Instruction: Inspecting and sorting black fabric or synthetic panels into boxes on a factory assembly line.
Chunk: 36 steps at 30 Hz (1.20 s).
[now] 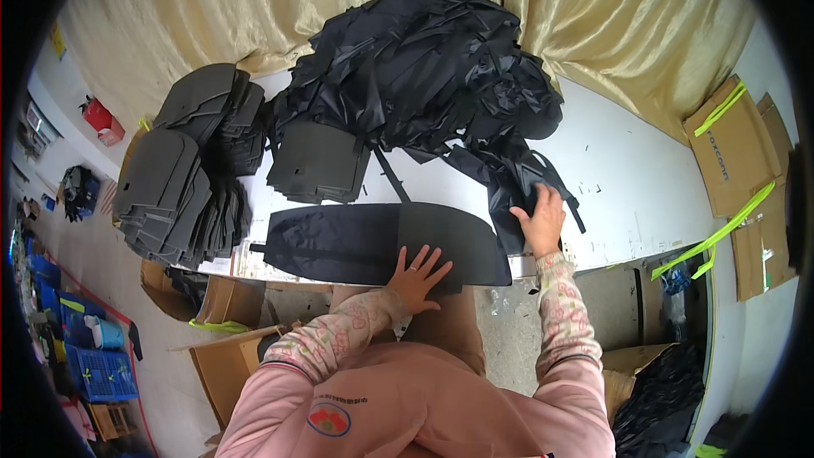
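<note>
In front of me a long black fabric piece (335, 242) with rounded ends lies flat along the table's front edge. A dark grey stiff panel (449, 242) covers its right half. My left hand (418, 278) rests on the panel's near edge, fingers spread, holding nothing. To the right, my right hand (543, 219) is on a crumpled black fabric piece with straps (509, 178), its thumb held away from the fingers. Whether the fingertips pinch any cloth is hard to see, but the hand looks open.
Behind rises a big heap of black fabric pieces (415, 68). Stacks of dark grey panels (157, 178) stand at the left, with a smaller stack (314, 161) nearer the middle. Cardboard boxes (729, 153) flank the white table (627, 153); gold curtains (627, 8) hang behind.
</note>
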{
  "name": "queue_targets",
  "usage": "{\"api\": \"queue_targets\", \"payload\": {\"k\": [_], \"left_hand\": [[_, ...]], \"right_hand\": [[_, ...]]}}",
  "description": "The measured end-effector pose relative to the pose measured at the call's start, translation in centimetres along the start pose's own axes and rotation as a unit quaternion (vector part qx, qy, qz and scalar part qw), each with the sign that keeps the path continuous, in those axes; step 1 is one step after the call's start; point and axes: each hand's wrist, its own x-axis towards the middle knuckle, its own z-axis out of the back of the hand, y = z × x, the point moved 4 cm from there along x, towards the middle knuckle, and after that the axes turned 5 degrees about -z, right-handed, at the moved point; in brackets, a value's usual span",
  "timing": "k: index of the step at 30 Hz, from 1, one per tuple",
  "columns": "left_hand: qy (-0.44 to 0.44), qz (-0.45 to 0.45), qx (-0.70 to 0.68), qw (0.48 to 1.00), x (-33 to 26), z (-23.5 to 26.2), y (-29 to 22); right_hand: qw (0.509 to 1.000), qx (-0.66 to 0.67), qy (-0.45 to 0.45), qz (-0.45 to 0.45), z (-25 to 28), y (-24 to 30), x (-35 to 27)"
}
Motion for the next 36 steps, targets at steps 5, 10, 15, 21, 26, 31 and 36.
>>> {"api": "queue_targets", "payload": {"k": [5,10,15,21,26,31,36], "left_hand": [[0.020,-0.010,0.016,1.000,0.6,0.0,-0.3],[-0.010,-0.012,-0.029,0.999,0.1,0.2,0.2],[-0.122,0.088,-0.759,0.634,2.2,6.7,4.3],[-0.073,0.101,-0.834,0.538,4.0,11.4,6.3],[-0.128,0.047,-0.834,0.534,1.7,10.9,6.4],[-0.176,0.043,-0.744,0.644,-1.4,13.4,3.9],[-0.143,-0.070,-0.601,0.783,-2.6,15.1,0.4]], "right_hand": [[0.997,0.059,-0.011,-0.041,-2.5,-3.3,6.1],[0.907,0.419,0.035,-0.021,7.6,5.4,12.3],[0.850,0.442,0.204,0.199,14.5,18.0,3.2],[0.726,0.362,0.435,0.390,6.4,23.9,-13.1],[0.603,0.446,0.538,0.385,9.5,23.3,-10.6],[0.883,0.408,0.219,0.079,8.9,15.4,3.6],[0.716,0.303,0.609,-0.158,-0.4,10.4,1.7]]}}
